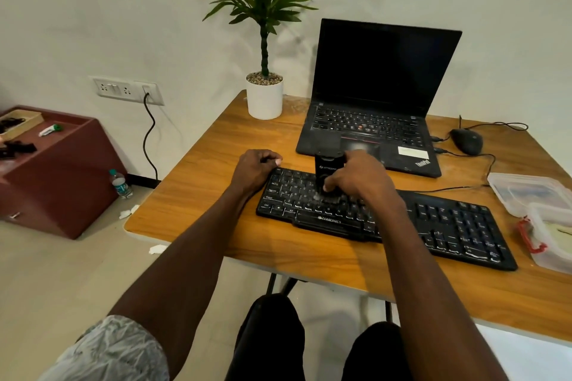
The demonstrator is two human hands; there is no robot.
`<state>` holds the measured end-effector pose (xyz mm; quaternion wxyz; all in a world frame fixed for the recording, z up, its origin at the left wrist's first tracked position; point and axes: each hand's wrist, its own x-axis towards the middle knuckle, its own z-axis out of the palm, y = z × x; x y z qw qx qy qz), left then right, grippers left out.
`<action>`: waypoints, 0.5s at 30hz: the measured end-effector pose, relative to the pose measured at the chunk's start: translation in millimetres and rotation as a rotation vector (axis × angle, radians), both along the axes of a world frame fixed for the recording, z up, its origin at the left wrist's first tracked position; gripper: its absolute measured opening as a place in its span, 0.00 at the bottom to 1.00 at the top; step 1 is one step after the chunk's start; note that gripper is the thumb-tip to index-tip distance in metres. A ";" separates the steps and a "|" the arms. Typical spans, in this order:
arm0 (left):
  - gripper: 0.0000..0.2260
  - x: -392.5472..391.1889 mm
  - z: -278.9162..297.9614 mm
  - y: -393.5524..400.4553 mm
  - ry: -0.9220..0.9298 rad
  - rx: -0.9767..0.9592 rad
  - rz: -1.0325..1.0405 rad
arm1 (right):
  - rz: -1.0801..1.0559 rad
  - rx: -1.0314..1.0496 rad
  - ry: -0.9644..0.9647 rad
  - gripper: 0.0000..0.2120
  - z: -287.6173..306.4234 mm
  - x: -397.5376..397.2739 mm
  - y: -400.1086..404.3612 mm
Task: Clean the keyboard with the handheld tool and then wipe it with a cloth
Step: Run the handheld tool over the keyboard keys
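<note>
A black keyboard (pixel 445 223) lies slanted across the wooden table (pixel 216 219). My right hand (pixel 359 176) grips a black handheld tool (pixel 328 165) that stands upright, its lower end pressed on the keys in the keyboard's left half. Pale dust shows on the keys around that end. My left hand (pixel 257 168) rests with curled fingers on the keyboard's far left corner, pressing on it. No cloth can be made out as such.
Behind the keyboard stand an open black laptop (pixel 380 77), a potted plant (pixel 264 96) and a wired mouse (pixel 467 141). Clear plastic containers (pixel 538 210) sit at the right edge. A maroon cabinet (pixel 58 176) and a water bottle (pixel 121 184) are on the floor at left.
</note>
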<state>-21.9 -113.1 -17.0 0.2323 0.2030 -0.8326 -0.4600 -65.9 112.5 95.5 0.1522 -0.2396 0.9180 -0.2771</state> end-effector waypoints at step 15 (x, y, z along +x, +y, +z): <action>0.05 -0.6 -1.3 -2.4 0.001 0.041 -0.015 | 0.057 -0.044 -0.092 0.17 0.1 2.1 -19.4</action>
